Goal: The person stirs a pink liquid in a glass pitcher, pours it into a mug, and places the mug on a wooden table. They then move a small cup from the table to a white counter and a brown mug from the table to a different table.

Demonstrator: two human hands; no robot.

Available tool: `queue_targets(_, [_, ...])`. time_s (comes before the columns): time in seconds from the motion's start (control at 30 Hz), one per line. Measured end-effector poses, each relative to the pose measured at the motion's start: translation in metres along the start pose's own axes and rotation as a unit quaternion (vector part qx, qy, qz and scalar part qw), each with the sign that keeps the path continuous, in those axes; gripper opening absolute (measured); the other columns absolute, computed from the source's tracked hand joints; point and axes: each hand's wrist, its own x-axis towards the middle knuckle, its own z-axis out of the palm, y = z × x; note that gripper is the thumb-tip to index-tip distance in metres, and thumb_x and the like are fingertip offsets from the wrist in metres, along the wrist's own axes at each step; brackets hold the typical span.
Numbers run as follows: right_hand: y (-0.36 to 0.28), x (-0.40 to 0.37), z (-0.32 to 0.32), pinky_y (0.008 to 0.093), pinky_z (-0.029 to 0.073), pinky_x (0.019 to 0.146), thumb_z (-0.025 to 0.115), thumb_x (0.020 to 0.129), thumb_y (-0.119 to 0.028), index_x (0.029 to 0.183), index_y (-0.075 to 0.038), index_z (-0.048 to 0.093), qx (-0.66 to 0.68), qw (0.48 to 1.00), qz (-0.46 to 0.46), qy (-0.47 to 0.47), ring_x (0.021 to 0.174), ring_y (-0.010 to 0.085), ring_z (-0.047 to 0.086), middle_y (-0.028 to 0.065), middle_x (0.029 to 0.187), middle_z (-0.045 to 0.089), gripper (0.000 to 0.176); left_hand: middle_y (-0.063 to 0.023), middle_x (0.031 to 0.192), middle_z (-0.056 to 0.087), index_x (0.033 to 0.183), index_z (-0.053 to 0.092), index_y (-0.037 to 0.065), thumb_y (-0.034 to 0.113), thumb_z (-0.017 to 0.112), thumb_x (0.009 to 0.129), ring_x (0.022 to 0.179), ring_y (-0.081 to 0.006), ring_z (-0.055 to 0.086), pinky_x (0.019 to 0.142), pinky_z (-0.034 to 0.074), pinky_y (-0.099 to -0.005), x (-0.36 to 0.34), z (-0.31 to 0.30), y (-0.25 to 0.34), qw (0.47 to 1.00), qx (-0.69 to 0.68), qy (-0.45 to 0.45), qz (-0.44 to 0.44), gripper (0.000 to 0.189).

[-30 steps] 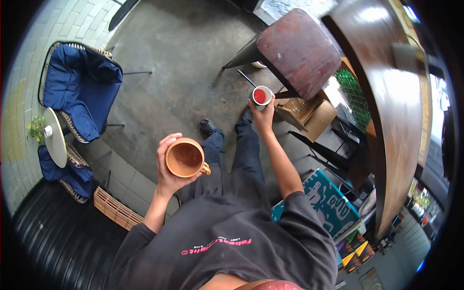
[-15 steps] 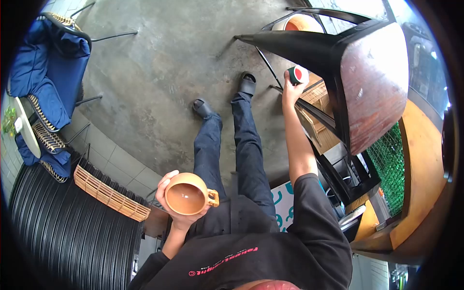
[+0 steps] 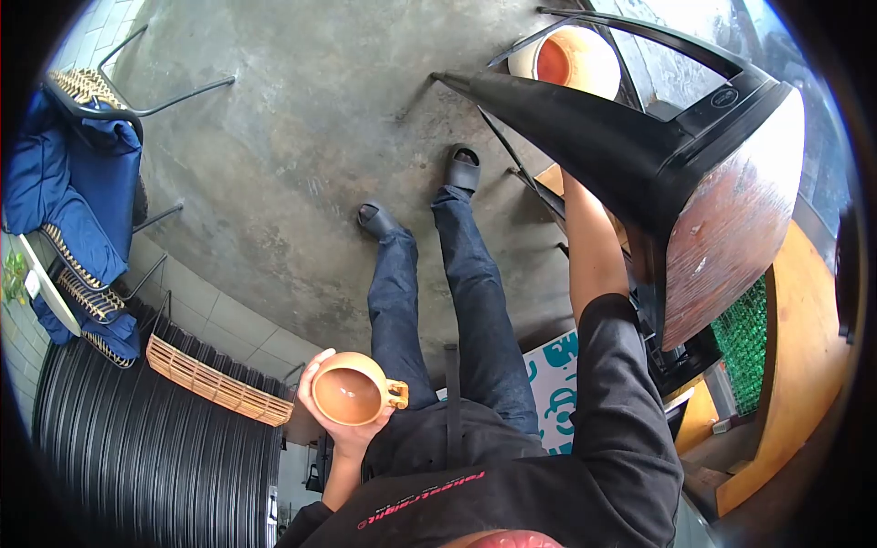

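Observation:
An orange-tan cup with a ring handle [image 3: 350, 390] rests in my left hand [image 3: 322, 402], whose fingers wrap round its side and underneath. The cup's open mouth faces the camera, with its handle pointing right. My right forearm reaches up behind the black metal frame of a chair or stool [image 3: 585, 119], which hides my right hand and anything in it. Beside that frame stands a pale round pot [image 3: 596, 68] with a reddish inside.
Blue cushioned chairs [image 3: 102, 183] stand at the left, near a small round table [image 3: 50, 290]. A slatted wooden strip [image 3: 217, 382] edges black ribbed panelling [image 3: 155, 447]. Curved wooden furniture [image 3: 804, 310] and green mesh [image 3: 742, 352] are at the right.
My right hand, earlier visible with a dark green and red object, has gone behind the black frame. My left hand and the cup sit slightly lower. The view has shifted.

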Motion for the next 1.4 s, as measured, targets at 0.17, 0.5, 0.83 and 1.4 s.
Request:
queue_targets(0.17, [0.002,0.016,-0.001,0.0391,0.042,0.105,0.068,0.090,-0.031,0.134,-0.001,0.052,0.051,0.998,0.040,0.009,0.123,0.0302,0.053,0.0132,0.136,0.056,0.055,-0.0244,0.138,0.037,0.143,0.019,0.002,0.047,0.090,0.063,0.127,-0.0347,0.044,0.105,0.039,-0.0466,0.015,0.012,0.002,0.999,-0.027,-0.008,-0.024,0.116])
queue_targets(0.5, [0.008,0.036,-0.004,0.0396,0.043,0.104,0.067,0.091,-0.031,0.133,-0.002,0.053,0.107,0.991,0.082,0.010,0.122,0.0300,0.053,0.0126,0.135,0.056,0.054,-0.0229,0.138,0.038,0.144,0.020,0.003,0.045,0.091,0.063,0.127,-0.0334,0.044,0.105,0.039,-0.0457,0.022,0.017,0.005,0.998,-0.026,-0.029,-0.042,0.115])
queue_targets(0.83, [0.006,0.052,-0.005,0.0402,0.044,0.103,0.066,0.092,-0.032,0.133,-0.003,0.053,0.178,0.977,0.116,0.011,0.121,0.0298,0.053,0.0120,0.134,0.057,0.052,-0.0223,0.139,0.038,0.144,0.020,0.004,0.044,0.091,0.063,0.127,-0.0326,0.045,0.105,0.040,-0.0452,0.030,0.020,0.008,0.997,-0.044,-0.033,-0.056,0.115])
queue_targets(1.4, [0.002,0.072,-0.001,0.0412,0.046,0.101,0.064,0.093,-0.033,0.132,-0.004,0.053,0.261,0.949,0.176,0.015,0.120,0.0295,0.054,0.0110,0.133,0.057,0.049,-0.0219,0.138,0.038,0.144,0.020,0.004,0.043,0.091,0.063,0.125,-0.0318,0.046,0.104,0.040,-0.0449,0.041,0.016,0.017,0.997,-0.043,-0.034,-0.051,0.115])
